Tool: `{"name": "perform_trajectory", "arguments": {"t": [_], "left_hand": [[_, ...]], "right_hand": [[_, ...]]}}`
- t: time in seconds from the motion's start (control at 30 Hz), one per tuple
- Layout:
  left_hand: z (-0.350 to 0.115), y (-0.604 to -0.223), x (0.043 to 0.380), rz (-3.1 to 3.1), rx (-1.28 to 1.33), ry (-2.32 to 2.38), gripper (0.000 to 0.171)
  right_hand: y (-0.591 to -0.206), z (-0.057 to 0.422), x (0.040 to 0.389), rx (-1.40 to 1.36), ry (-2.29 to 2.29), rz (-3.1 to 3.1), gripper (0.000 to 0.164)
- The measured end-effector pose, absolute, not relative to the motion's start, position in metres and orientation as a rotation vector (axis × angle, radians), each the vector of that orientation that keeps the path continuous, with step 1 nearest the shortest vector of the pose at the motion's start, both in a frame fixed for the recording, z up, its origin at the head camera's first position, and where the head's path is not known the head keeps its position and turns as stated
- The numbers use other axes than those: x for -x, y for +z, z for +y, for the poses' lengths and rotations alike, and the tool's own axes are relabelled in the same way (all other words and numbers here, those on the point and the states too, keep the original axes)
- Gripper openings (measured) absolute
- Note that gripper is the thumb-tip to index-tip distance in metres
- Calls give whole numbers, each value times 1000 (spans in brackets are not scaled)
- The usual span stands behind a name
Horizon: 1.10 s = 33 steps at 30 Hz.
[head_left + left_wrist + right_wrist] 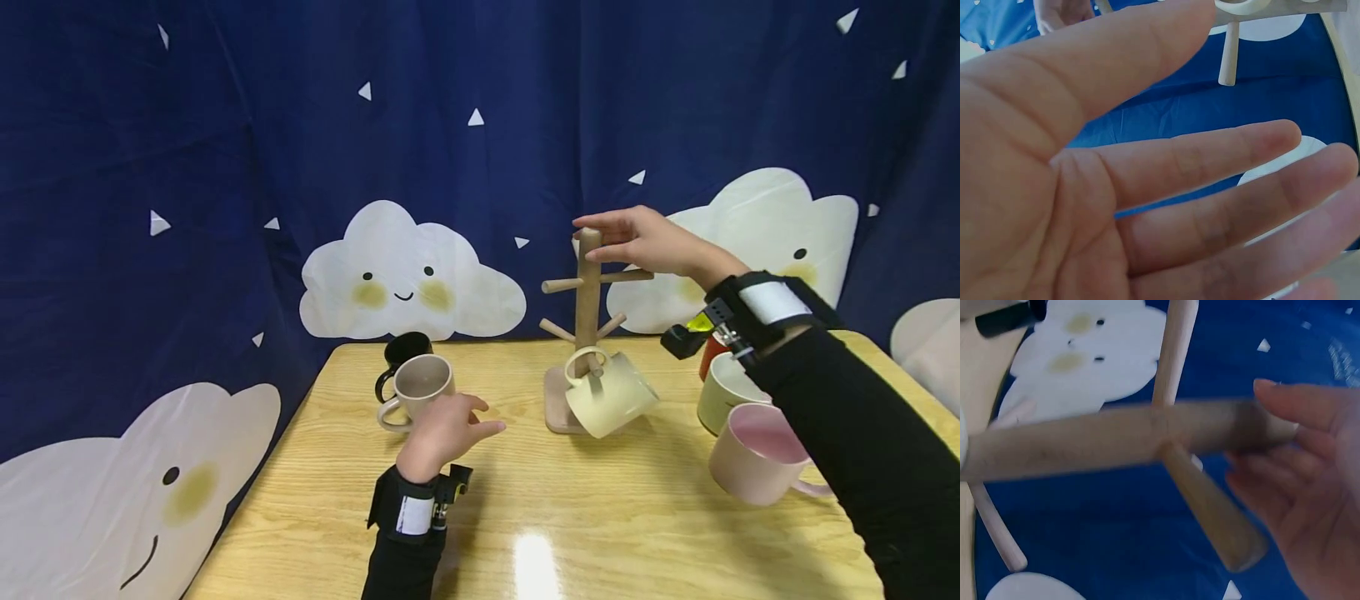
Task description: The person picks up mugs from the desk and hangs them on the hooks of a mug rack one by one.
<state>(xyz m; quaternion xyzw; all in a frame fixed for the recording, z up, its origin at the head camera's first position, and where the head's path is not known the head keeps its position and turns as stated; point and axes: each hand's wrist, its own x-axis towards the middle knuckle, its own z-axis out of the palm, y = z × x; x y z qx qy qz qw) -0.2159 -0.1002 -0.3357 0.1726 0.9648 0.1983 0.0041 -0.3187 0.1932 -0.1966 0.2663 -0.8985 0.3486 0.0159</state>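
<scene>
Only the head view takes in the whole table: a pale wooden mug tree (588, 304) with slim pegs, and a pale yellow ceramic mug (618, 396) hanging tilted by its handle from one of its lower pegs. Left of the tree, a glossy black mug (408, 343) and a beige mug with a loop handle (423, 377); right of it, a pink mug (753, 458), a pale green mug (723, 396) and a red mug (708, 357), the last partly hidden by the sleeve.

The right wrist view goes in close on the tree's post, with thumb on one side and fingers on the other. The left wrist view gives what the head camera cannot, a bare palm.

And the poses! The right hand (648, 240) reaches in above the hanging mug, arm slanting from the right, thumb and fingers curled round the tree's top in a hold. The left hand (446, 433) is left of the tree and nearer the wearer, just by the beige mug, fingers extended, thumb apart, holding nothing.
</scene>
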Motion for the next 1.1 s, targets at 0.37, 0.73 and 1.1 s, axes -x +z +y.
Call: {"name": "perform_trajectory", "arguments": {"t": [0.37, 0.73, 1.1], "left_hand": [[-101, -336, 215, 3027, -541, 607, 41], [-102, -342, 215, 3040, -534, 582, 41], [-101, -341, 216, 3024, -522, 591, 43]], "right_hand": [[-196, 199, 345, -992, 1386, -2800, 35], [-207, 198, 346, -803, 1310, -2740, 34], [-215, 181, 321, -379, 1007, -2611, 39]]}}
